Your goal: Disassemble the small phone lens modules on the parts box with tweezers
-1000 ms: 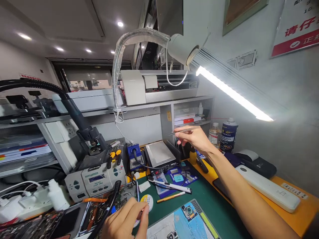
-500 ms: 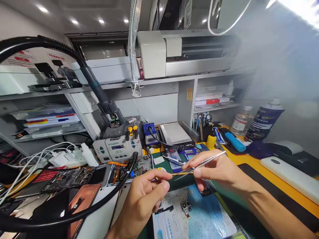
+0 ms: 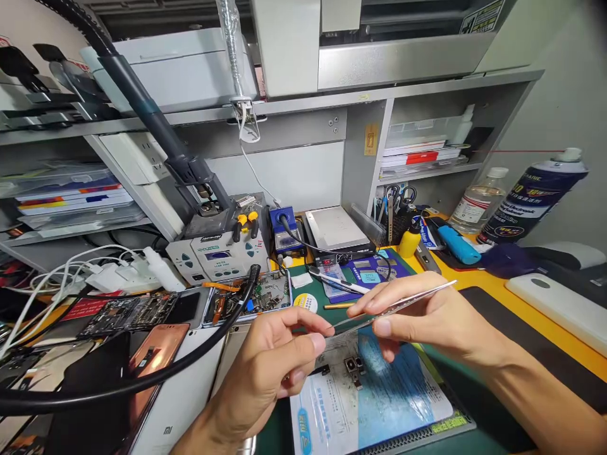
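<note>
My right hand (image 3: 422, 316) pinches a pair of metal tweezers (image 3: 408, 303) between thumb and fingers, points directed left. The tweezer tips are close to the fingertips of my left hand (image 3: 279, 360). Its thumb and index finger come together in a pinch, the other fingers curled; anything between them is too small to make out. Under both hands lies a blue and white printed pad (image 3: 398, 392), carrying a small phone camera module (image 3: 353, 366). A thin black part (image 3: 323, 370) on the pad is partly covered by my left hand.
A black hose (image 3: 190, 373) arches across the left foreground over phones and circuit boards (image 3: 137, 322). Behind stand a soldering station (image 3: 222, 253) and a tray of small parts (image 3: 270, 297). A spray can (image 3: 533, 199) and a clear bottle (image 3: 478, 202) stand at right.
The view has tilted down and the haze at right has gone. My left thumb and index finger are closer together. The tweezers stay in my right hand, tips still near my left fingertips.
</note>
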The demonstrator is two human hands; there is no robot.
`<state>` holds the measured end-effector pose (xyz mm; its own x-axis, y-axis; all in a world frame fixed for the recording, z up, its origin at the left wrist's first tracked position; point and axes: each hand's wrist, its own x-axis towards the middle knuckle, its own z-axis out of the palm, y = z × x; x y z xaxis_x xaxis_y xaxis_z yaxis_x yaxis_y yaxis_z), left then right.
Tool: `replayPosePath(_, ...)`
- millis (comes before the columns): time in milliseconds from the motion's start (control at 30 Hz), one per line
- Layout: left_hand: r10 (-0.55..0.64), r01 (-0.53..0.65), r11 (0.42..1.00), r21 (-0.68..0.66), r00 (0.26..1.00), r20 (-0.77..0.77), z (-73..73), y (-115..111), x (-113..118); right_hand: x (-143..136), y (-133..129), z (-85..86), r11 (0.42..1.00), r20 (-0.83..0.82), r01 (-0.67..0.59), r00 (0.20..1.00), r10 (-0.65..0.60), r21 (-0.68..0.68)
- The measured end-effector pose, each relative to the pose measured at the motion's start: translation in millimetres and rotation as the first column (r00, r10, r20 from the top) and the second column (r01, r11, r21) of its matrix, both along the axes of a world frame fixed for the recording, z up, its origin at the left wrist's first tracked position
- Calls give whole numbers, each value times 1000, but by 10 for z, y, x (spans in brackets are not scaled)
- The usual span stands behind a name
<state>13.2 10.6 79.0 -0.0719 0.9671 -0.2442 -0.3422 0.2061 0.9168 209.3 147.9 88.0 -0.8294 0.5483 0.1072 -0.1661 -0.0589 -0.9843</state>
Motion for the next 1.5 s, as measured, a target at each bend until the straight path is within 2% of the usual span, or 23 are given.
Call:
replayPosePath(167,-10,10,1000,-11,1000,25,-30,11,-14,1,-2,-16,1000,1,7,1000,-7,13)
replayPosePath(567,19,-19,999,-27,1000,16,9,55,39,4,-23,-48,999,2,-5,1000,4,54)
replayPosePath(767,42,-42,999,-20,999,10,-35,63,33,10,-60,-83,986,11,22,1000,-24,166)
replayPosePath(1033,110,-110,994,-10,994,4,-57,88,63,-28,-117,-68,937,-38,84,996,-76,338)
replayPosePath(1367,152,-152,988,5,988,-29,-76,102,20,21,-112,-74,909,-59,101,995,-84,404)
replayPosePath(1500,132,-132,991,0,991,-16,-81,100,-5,37,-104,-74,915,-75,105,994,-81,389)
